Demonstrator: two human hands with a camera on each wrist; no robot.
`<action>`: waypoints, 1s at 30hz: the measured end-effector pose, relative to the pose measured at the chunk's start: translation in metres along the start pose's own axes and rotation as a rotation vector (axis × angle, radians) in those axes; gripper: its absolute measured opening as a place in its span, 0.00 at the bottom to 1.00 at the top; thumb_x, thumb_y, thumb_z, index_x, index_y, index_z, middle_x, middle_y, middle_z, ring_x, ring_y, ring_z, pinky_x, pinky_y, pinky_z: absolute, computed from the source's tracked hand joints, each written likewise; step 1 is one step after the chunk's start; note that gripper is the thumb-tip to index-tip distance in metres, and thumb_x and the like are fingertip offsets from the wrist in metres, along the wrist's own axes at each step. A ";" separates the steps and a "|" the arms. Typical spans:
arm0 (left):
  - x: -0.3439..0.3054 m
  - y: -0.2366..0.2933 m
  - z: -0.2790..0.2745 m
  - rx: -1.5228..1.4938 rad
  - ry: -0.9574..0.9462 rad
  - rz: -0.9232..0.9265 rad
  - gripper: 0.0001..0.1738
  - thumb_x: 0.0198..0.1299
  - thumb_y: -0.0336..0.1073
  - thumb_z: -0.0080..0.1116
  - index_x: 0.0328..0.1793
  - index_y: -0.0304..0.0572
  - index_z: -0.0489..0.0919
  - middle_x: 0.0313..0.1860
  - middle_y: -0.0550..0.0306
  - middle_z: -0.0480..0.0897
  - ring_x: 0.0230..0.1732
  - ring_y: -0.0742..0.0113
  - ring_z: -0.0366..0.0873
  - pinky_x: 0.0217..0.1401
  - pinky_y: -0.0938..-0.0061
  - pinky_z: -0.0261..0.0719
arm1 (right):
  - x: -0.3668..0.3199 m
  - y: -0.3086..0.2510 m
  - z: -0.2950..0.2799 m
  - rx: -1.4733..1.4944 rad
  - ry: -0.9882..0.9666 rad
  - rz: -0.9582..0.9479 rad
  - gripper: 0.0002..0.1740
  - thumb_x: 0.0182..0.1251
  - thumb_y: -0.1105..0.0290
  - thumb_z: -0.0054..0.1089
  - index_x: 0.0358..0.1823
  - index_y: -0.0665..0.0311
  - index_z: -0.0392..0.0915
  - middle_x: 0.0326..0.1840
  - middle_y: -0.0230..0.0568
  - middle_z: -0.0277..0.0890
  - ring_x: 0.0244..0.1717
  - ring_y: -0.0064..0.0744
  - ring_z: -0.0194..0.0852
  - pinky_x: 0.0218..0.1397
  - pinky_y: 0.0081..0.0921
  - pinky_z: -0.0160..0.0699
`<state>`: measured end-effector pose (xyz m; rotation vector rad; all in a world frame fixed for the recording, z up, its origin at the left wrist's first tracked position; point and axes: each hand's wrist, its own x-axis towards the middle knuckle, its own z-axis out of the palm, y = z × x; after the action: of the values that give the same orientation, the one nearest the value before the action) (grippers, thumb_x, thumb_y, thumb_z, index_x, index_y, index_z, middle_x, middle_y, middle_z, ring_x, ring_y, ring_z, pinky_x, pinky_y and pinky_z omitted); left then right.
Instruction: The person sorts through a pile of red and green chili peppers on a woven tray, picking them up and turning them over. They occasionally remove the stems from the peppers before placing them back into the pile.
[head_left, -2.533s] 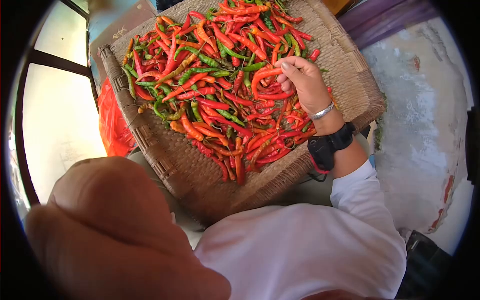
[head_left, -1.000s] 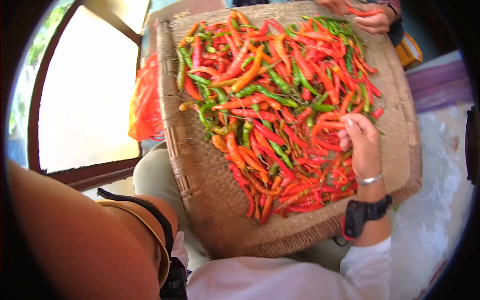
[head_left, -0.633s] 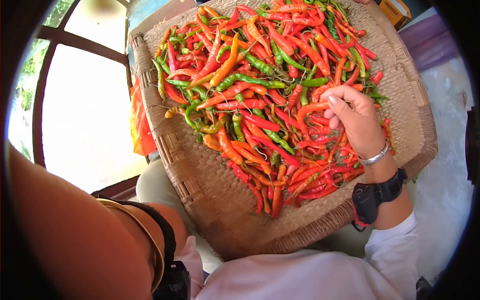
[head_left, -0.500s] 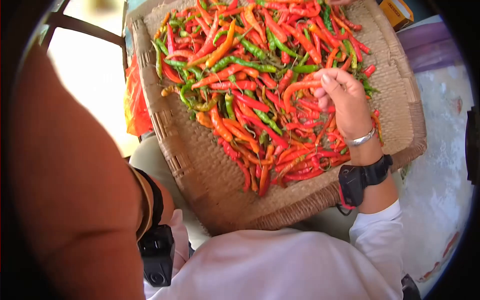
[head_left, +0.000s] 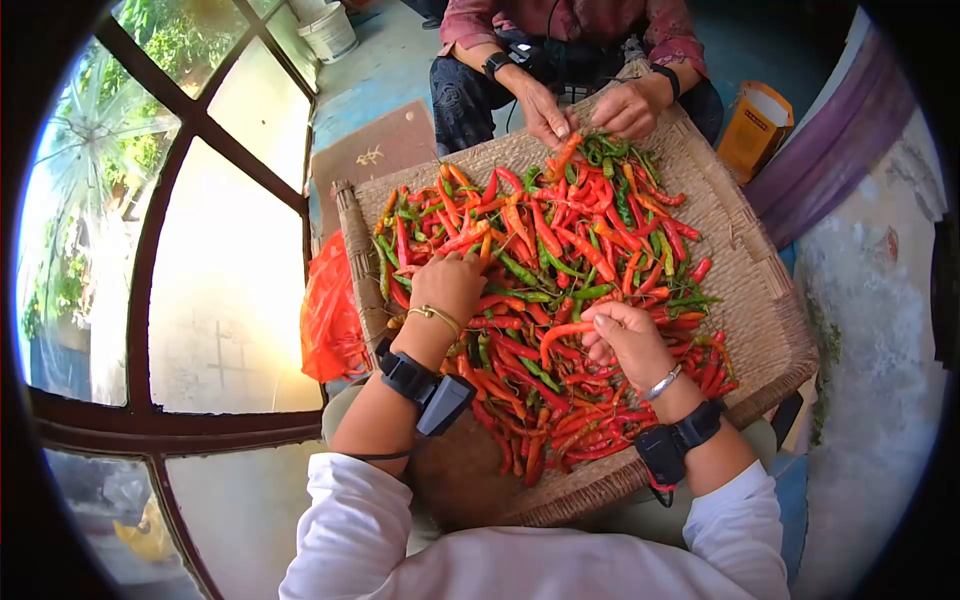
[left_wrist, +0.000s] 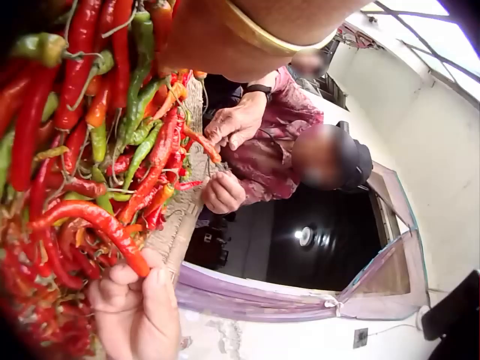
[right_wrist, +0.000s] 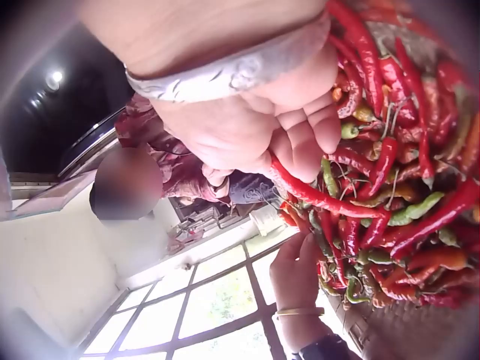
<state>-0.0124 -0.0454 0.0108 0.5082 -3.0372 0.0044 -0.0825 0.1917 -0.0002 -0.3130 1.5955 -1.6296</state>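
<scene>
A wide woven tray [head_left: 740,260] holds a heap of red, orange and green chilies [head_left: 520,400]. My right hand [head_left: 635,345] pinches one curved orange-red chili [head_left: 562,330] by its end, between thumb and fingers, above the heap. The left wrist view shows this hand [left_wrist: 139,315] with the chili [left_wrist: 101,221] sticking out. In the right wrist view the chili [right_wrist: 322,199] points away from the hand [right_wrist: 240,131]. My left hand [head_left: 448,290] reaches onto the heap's left side, fingers bent down among chilies; whether it grips one is hidden.
Across the tray sits another person, whose hands [head_left: 590,115] are at its far edge with an orange chili [head_left: 568,150]. A red plastic bag [head_left: 333,315] lies left, beside a framed window [head_left: 225,290]. At the back right stands a yellow-orange box [head_left: 755,130]; a white bucket [head_left: 328,35] is farther back.
My left arm has swung from close by the camera onto the tray, hand now at the chilies. The right hand still pinches its chili. The head view has shifted and shows more surroundings.
</scene>
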 end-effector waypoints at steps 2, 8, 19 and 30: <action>0.000 0.001 -0.001 0.008 -0.022 0.052 0.13 0.48 0.44 0.55 0.34 0.45 0.76 0.31 0.54 0.78 0.35 0.56 0.77 0.33 0.63 0.75 | 0.000 0.001 0.001 0.001 -0.007 0.005 0.12 0.64 0.67 0.45 0.42 0.68 0.73 0.26 0.35 0.73 0.20 0.16 0.69 0.20 0.13 0.68; -0.028 0.031 -0.020 -0.674 -0.209 0.220 0.11 0.47 0.36 0.55 0.35 0.37 0.73 0.24 0.50 0.78 0.26 0.58 0.77 0.29 0.67 0.73 | -0.002 -0.004 0.001 -0.070 -0.003 -0.030 0.10 0.63 0.67 0.47 0.36 0.67 0.73 0.22 0.34 0.72 0.17 0.16 0.67 0.20 0.13 0.68; -0.045 0.053 -0.001 -1.209 -0.456 0.215 0.13 0.57 0.39 0.52 0.38 0.36 0.69 0.23 0.59 0.73 0.25 0.73 0.71 0.29 0.77 0.70 | -0.003 -0.011 -0.006 0.049 -0.062 0.026 0.10 0.63 0.66 0.47 0.33 0.67 0.72 0.20 0.34 0.72 0.16 0.16 0.67 0.19 0.12 0.68; -0.043 0.053 0.003 -1.729 -0.383 -0.055 0.09 0.63 0.34 0.43 0.43 0.39 0.71 0.33 0.67 0.73 0.33 0.81 0.69 0.37 0.85 0.69 | 0.015 -0.037 -0.031 0.528 0.164 -0.289 0.32 0.62 0.68 0.48 0.64 0.70 0.46 0.48 0.43 0.68 0.43 0.27 0.70 0.41 0.24 0.71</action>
<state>0.0111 0.0184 0.0056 0.3341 -1.9927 -2.4598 -0.1264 0.1989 0.0237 -0.1344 1.2079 -2.2756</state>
